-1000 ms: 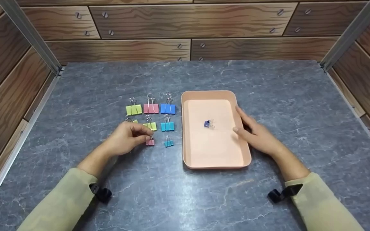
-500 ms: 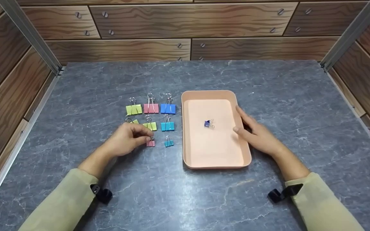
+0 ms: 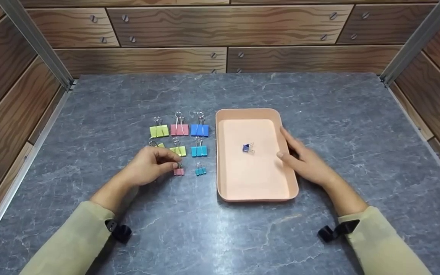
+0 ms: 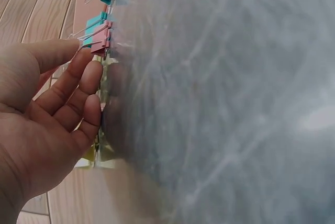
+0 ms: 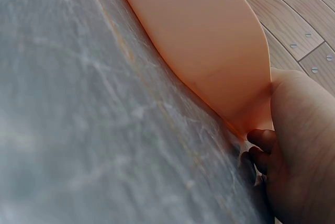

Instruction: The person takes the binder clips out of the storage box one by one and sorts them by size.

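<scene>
Left of the peach tray (image 3: 256, 196), my left hand (image 3: 149, 168) pinches the small pink binder clip (image 3: 178, 171) by its wire handle; my right hand (image 3: 306, 160), fingers straight, steadies the tray's right rim.

The left hand (image 3: 149, 168) covers most of a small yellow-green binder clip (image 3: 158, 144). Whether its fingers actually pinch the small pink binder clip (image 3: 178, 171) cannot be told.
</scene>
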A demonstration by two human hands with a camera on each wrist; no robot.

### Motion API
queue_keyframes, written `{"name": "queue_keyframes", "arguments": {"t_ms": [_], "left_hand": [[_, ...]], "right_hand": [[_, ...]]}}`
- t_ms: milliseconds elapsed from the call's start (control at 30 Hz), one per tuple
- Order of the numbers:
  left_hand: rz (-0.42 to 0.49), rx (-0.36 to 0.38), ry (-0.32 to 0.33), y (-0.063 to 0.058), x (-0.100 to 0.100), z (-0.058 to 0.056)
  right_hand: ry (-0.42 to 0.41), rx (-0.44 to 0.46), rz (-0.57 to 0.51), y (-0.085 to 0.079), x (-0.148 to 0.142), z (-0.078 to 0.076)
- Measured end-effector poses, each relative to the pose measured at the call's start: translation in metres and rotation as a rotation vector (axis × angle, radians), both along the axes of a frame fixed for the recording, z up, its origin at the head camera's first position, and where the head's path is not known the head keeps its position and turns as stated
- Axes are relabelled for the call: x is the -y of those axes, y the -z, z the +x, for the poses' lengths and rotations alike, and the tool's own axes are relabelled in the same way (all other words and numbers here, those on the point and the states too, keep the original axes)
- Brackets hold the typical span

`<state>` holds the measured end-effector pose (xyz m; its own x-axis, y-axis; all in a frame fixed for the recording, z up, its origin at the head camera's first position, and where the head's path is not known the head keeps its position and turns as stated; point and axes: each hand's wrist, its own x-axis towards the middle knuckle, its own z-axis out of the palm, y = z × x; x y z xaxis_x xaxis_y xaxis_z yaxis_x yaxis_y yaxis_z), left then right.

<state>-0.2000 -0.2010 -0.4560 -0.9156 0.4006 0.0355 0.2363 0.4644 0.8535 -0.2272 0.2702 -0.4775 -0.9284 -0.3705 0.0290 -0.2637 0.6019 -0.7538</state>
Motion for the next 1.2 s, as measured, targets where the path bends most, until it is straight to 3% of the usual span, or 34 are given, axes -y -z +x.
{"name": "queue_keyframes", "arguments": {"t_ms": [267,433,767,1000,1200], "left_hand": [[-0.014,-0.009,-0.021,-0.019,0.003,0.0],[-0.033,-0.018,-0.002,-0.038,-0.008,-0.002],[-0.063,-0.112,0.124,-0.059,-0.057,-0.018],[-0.075,-0.119,0.205,-0.062,-0.098,-0.034],[-0.081,-0.104,0.231,-0.061,-0.126,-0.046]], "right_hand": [[0.008,0.011,0.003,0.0,0.0,0.0],[0.006,0.008,-0.008,-0.001,0.0,0.0],[0.005,0.008,-0.017,0.0,0.0,0.0],[0.0,0.011,-0.014,0.002,0.0,0.0],[0.001,0.0,0.002,0.001,0.0,0.0]]}}
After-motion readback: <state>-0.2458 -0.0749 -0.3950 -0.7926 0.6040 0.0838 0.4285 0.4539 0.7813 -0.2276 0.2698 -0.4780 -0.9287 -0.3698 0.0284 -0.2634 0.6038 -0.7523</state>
